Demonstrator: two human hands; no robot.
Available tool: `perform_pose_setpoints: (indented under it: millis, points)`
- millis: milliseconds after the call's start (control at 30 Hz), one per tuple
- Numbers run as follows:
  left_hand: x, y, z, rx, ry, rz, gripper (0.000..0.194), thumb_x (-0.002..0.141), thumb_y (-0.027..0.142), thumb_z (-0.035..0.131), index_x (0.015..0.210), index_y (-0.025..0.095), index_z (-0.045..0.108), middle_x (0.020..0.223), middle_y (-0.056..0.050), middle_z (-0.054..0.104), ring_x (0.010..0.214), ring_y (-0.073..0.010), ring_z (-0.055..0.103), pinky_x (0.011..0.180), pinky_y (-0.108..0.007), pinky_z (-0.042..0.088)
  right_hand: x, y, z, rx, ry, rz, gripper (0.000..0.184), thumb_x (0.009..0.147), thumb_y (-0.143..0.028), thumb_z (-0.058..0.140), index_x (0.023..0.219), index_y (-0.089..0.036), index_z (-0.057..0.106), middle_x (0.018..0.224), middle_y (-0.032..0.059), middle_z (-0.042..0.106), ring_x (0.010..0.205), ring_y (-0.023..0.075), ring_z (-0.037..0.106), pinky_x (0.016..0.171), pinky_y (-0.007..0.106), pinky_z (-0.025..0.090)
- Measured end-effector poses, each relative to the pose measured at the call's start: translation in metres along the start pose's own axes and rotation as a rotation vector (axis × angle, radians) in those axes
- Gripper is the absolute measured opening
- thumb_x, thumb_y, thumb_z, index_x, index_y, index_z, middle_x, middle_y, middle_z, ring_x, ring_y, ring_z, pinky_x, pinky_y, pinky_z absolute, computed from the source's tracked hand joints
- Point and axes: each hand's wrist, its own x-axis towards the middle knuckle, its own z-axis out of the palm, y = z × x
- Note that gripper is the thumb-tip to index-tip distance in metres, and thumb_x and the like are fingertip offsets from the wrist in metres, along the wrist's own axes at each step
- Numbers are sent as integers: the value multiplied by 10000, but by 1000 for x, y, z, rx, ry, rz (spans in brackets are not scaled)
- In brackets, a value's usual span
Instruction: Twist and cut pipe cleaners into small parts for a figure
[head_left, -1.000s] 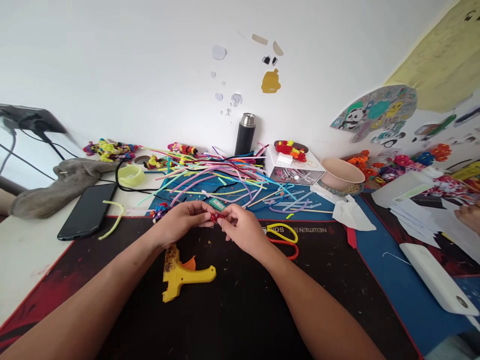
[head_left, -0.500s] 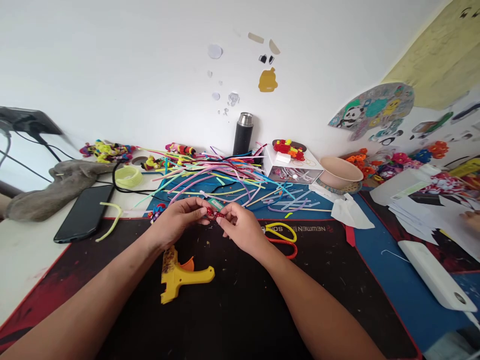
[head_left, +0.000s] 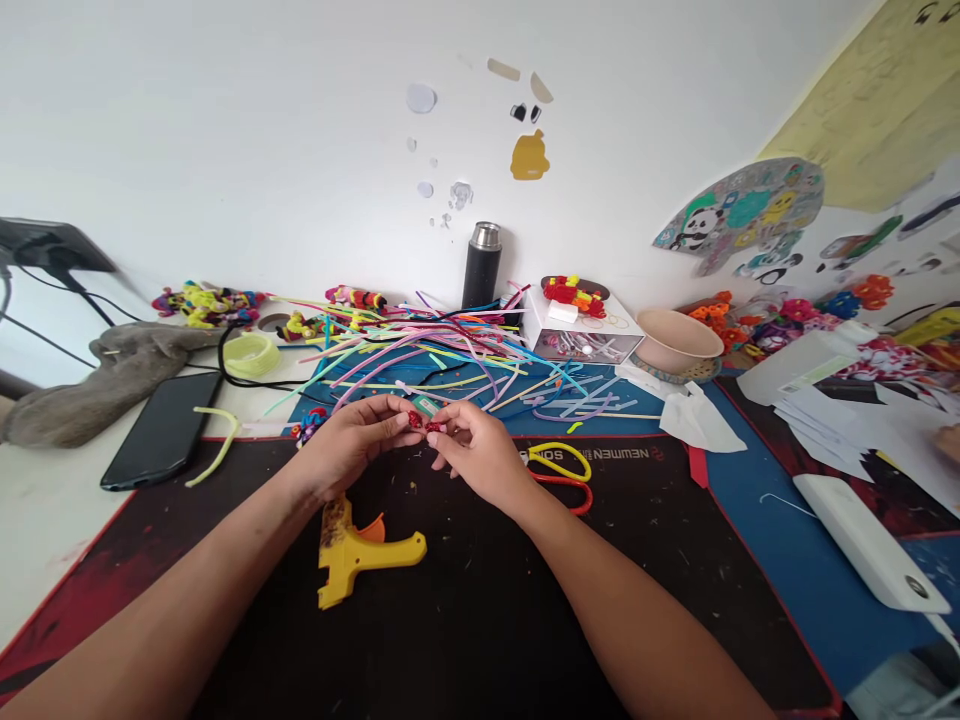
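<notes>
My left hand (head_left: pixel 352 443) and my right hand (head_left: pixel 480 452) meet above the black desk mat (head_left: pixel 480 610), fingers pinched together. Between their fingertips sits a small red fuzzy pipe-cleaner piece (head_left: pixel 424 423), held from both sides. A yellow glue gun (head_left: pixel 360 550) lies on the mat just below my left wrist. Yellow and red pipe-cleaner loops (head_left: pixel 562 472) lie right of my right hand. A heap of coloured pipe cleaners (head_left: pixel 435 350) spreads behind my hands.
A black phone (head_left: pixel 161 430) and a grey cloth (head_left: pixel 90 385) lie at left. A black flask (head_left: pixel 481 265), a white box (head_left: pixel 585 335) and a beige bowl (head_left: pixel 679 345) stand at the back. Papers and a white device (head_left: pixel 870 545) lie at right, where another person's hand (head_left: pixel 949 440) shows.
My hands have stayed pinched on the red piece, shifting slightly up and left in view as the camera drifted. Nothing else on the desk has moved.
</notes>
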Motion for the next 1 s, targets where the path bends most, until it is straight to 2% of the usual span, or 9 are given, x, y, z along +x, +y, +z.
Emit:
perform_pose_setpoints:
  millis: [200,400,600,800,1000]
  points:
    - [1,3,-2,-100,45,-13,395,641,312,1079,897,132,839,929,-90,832,830,-191,809,825,-244,694,0,-6,1,53,-28,2,243,953,-229,697,1194,-244,675,1006,25,781,695,166,799,455,192,539]
    - [1,4,-2,-90,24,-23,389,648,322,1076,895,137,841,913,-81,825,823,-185,803,823,-251,695,-1,-4,1,-12,21,-90,138,977,-243,671,1114,-231,681,891,10,793,644,159,783,512,219,550]
    - [0,5,-3,-15,-4,1,403,659,377,1067,889,134,843,845,-52,770,763,-151,740,698,-200,639,-1,-1,0,-99,101,-173,130,967,-304,694,1081,-243,684,822,-3,778,596,169,752,590,272,578]
    - [0,7,-1,12,-6,-22,434,632,398,1077,894,140,848,811,-42,746,708,-134,695,671,-208,602,-1,-3,-4,-308,195,-249,157,990,-355,682,1086,-240,730,739,-9,738,575,170,695,590,270,510]
    - [0,7,-1,37,-8,-23,442,628,415,1075,887,143,842,823,-40,738,715,-136,684,688,-216,587,-3,-3,-4,-500,236,-351,152,988,-313,697,1102,-243,769,787,9,783,639,171,688,663,269,489]
